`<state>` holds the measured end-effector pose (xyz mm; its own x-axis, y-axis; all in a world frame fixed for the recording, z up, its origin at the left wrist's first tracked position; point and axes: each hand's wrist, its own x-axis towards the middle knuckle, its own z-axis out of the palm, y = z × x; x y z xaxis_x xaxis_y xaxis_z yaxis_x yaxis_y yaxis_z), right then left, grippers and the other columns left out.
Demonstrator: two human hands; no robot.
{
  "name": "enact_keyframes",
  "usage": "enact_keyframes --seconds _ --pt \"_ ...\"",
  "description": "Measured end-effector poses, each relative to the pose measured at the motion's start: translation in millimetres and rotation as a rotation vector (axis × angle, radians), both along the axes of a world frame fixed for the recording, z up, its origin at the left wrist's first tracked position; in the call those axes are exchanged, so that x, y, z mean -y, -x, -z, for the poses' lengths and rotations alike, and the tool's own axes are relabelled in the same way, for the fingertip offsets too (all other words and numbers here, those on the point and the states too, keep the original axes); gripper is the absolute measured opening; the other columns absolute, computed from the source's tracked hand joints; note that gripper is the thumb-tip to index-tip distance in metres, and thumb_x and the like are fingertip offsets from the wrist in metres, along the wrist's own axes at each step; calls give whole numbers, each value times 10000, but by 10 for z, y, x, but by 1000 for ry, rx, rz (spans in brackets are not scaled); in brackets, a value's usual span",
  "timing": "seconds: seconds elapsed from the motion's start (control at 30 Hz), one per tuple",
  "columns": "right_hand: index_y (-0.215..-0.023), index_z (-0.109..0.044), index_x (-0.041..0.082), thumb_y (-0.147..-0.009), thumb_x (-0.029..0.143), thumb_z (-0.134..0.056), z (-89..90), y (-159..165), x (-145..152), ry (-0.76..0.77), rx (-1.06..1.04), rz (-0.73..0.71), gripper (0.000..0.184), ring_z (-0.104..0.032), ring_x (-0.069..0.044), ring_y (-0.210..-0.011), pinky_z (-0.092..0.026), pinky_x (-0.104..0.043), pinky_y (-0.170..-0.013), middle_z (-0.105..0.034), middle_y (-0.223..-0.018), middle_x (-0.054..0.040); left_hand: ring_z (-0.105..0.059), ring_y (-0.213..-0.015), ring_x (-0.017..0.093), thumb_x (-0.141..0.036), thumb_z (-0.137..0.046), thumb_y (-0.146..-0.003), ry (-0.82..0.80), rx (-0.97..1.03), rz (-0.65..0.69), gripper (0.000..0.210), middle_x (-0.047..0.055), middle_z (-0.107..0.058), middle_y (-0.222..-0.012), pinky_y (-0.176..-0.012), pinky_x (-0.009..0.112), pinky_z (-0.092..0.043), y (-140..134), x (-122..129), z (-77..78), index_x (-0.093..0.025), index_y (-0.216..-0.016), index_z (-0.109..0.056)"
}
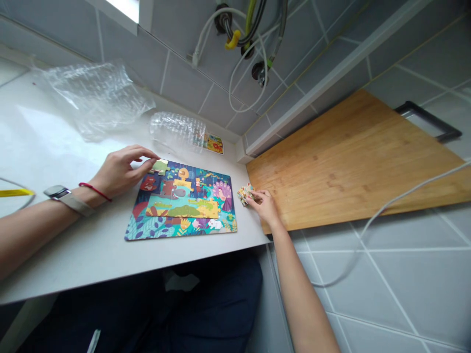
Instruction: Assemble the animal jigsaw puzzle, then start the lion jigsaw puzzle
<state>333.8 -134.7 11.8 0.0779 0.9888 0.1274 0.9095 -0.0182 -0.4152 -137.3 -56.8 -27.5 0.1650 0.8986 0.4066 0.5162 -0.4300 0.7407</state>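
Note:
A colourful jigsaw puzzle board (138, 228) with animal pictures lies on the white counter, several joined pieces on it. At its far left corner, my left hand (123, 170) has thumb and index finger brought together at the edge of a green puzzle piece (161, 167), which sits slightly askew over the board. Right of the board, my right hand (265, 206) is closed around a small pile of puzzle pieces (244, 193), held low by the counter surface. The pictures on those pieces are mostly hidden by my fingers.
Crumpled bubble wrap (95, 98) and a smaller bubble-wrap roll (176, 128) lie behind the board, beside a small picture card (214, 143). A wooden board (353, 166) borders the counter on the right, with a white cable (397, 198) across it. Hoses hang at the tiled wall.

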Motion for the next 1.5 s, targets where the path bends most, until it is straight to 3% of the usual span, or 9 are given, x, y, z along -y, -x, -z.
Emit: enact_keyframes --seconds 0.13,0.3,0.47,0.6,0.77,0.9,1.07,1.27,1.5 --pt "-1098 -814 225 -839 444 -771 -32 9 -36 3 -9 -46 342 -636 -293 -1260 -495 -450 -1115 -662 -1345 -142 -636 -889 176 -478 -514 -959 1 1 19 366 51 -721 -1021 -723 283 -537 -1 -26 24 -170 -996 -708" --pt "-1135 -792 210 -856 313 -721 -70 50 -74 61 -55 -49 307 -740 -273 -1030 -591 -452 -956 -774 -1182 -129 -647 -919 182 -429 -505 -987 -44 -34 54 338 52 -728 -1016 -808 311 -535 7 -55 53 -162 -996 -713" --pt "-1107 -788 182 -772 291 -787 -176 131 -30 -28 -3 -60 352 -692 -306 -1148 -543 -480 -1051 -741 -1226 -150 -658 -902 196 -420 -510 -987 -65 -18 61 337 63 -732 -999 -814 325 -544 9 -69 47 -159 -987 -723" --pt "-1188 -763 208 -813 321 -776 -229 395 102 -108 -9 -98 392 -666 -295 -1185 -532 -471 -1079 -713 -1247 -132 -677 -913 227 -451 -506 -975 -115 14 78 339 74 -739 -992 -853 356 -551 -17 -47 29 -196 -956 -728" --pt "-1252 -739 258 -829 341 -808 -42 963 381 -128 -84 -166 436 -655 -282 -1165 -561 -432 -1037 -669 -1223 -107 -685 -969 256 -443 -513 -963 -124 -2 234 319 90 -745 -1038 -897 390 -552 -66 53 6 -227 -975 -747" --pt "-1224 -750 264 -810 371 -844 217 1219 579 -113 -167 -101 439 -676 -252 -1031 -587 -399 -965 -650 -1122 -83 -679 -978 239 -413 -507 -1001 -159 -66 391 313 93 -741 -1055 -888 380 -553 -119 148 3 -214 -1001 -748" --pt "-1134 -771 215 -804 385 -851 442 1205 681 -123 -344 -14 380 -689 -219 -935 -605 -357 -876 -667 -1067 -75 -674 -961 219 -413 -503 -1037 -216 -164 515 311 83 -740 -1082 -893 372 -548 -191 242 -5 -220 -1034 -748" --pt "-1031 -780 216 -827 380 -839 516 1207 720 -243 -386 -11 268 -690 -230 -1003 -601 -363 -892 -686 -1056 -81 -679 -977 226 -423 -520 -1036 -215 -234 571 298 75 -734 -1123 -947 411 -538 -236 313 26 -232 -1074 -745" --pt "-967 -769 221 -840 375 -831 546 1224 735 -309 -362 -10 209 -693 -214 -954 -603 -358 -864 -665 -1025 -65 -660 -1094 253 -273 -460 -1037 -181 -219 510 317 108 -699 -1224 -953 427 -552 -194 268 57 -224 -1190 -733"
